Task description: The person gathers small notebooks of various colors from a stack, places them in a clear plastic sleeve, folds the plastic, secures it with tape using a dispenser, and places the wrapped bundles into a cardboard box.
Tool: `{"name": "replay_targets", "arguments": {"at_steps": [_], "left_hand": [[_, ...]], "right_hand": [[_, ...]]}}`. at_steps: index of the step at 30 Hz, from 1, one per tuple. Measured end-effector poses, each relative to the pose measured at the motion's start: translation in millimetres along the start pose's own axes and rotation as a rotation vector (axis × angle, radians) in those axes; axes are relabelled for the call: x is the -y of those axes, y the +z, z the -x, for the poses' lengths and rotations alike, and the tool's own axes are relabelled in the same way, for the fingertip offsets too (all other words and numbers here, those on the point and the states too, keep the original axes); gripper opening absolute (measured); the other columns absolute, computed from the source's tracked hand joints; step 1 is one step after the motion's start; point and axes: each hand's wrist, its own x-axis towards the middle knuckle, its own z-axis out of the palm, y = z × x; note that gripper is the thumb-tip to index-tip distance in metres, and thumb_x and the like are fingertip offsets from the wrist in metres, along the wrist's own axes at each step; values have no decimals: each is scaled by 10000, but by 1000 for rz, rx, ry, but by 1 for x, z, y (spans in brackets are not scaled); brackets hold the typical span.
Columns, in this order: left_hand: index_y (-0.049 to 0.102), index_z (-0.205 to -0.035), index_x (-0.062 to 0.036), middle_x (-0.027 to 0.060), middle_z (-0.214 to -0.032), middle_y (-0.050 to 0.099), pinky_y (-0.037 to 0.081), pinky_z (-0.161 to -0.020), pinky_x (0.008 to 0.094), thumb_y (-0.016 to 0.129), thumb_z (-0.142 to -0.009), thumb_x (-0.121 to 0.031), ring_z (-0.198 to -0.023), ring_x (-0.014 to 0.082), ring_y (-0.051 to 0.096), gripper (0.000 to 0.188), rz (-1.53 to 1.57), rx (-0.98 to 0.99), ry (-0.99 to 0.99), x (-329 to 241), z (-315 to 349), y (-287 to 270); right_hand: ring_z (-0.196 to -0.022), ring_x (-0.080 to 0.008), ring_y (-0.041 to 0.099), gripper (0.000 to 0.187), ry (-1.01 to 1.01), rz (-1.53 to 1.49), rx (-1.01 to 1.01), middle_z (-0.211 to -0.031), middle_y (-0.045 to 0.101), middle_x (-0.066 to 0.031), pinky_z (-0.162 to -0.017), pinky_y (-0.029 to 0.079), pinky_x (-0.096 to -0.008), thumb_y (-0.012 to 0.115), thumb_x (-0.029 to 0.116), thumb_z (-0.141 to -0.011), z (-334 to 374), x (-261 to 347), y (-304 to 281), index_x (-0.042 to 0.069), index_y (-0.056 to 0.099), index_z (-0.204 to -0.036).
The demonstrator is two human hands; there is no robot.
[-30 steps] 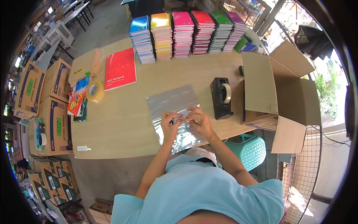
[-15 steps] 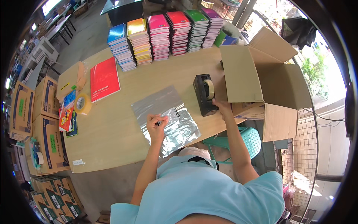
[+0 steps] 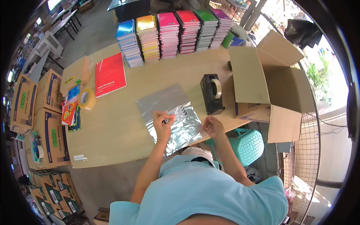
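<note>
My left hand (image 3: 162, 123) is closed over the shiny clear plastic bag (image 3: 161, 98), with a small black object (image 3: 165, 121) between its fingers; its kind is too small to make out. Several short black marks (image 3: 184, 111) show on the bag, right of that hand. At the bag's right edge, by the table's front, my right hand (image 3: 213, 128) has its fingers pinched together. Whatever may be in that pinch is too fine to see. Beyond it stands a black tape dispenser (image 3: 207, 94) with a roll of clear tape (image 3: 216, 89).
Several stacks of coloured notebooks (image 3: 168, 37) line the far edge. A red notebook (image 3: 110, 74), a tape roll (image 3: 87, 98) and small colourful packets (image 3: 70, 111) lie at left. On the right is an open cardboard box (image 3: 249, 75), with a teal stool (image 3: 245, 148) below. Closed cartons (image 3: 52, 138) are stacked at left.
My right hand has left the tape dispenser and come toward me and left, to the bag's right edge. My left hand stays over the bag, still closed. The whole view has shifted slightly.
</note>
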Motion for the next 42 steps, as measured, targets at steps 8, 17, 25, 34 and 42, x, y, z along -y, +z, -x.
{"name": "replay_targets", "arguments": {"at_steps": [8,17,25,34,42], "left_hand": [[720,-749,-57,75,-899,505,442,-820,366,803,-674,-12,-947,242,556,121,-52,-23,5,-3,4,3],[721,-783,-69,70,-927,536,450,-817,361,798,-671,4,-953,225,563,155,-65,-27,-6,6,6,-1],[309,-1442,-110,104,-1096,542,474,-904,371,868,-617,-48,-1011,226,554,998,114,272,-59,-12,-7,-22],[520,-1323,-102,103,-1316,540,355,-1087,488,663,-725,45,-1277,314,476,632,-345,732,470,-46,21,-31],[273,-1492,-26,330,-1489,222,228,-1085,630,737,-777,-189,-1367,502,246,868,-428,423,296,-30,40,-25]], "right_hand": [[-483,-85,506,234,-308,1011,151,-619,573,-18,-422,370,-218,719,194,-880,44,-43,133,-13,659,-789],[-428,-85,468,293,-201,833,98,-551,559,-8,-395,336,-274,748,220,-855,28,-67,88,-9,637,-710],[-497,-141,523,443,-790,1340,-60,-549,546,-73,-478,409,-321,805,353,-785,-23,-88,57,9,573,-630],[-1157,-292,591,760,504,236,571,-1325,549,-172,-972,492,-463,592,565,-900,28,-18,61,62,378,-1427],[-1124,-238,601,513,-8,110,440,-1293,581,-130,-979,485,-421,493,396,-1001,84,-16,23,38,459,-1366]]}}
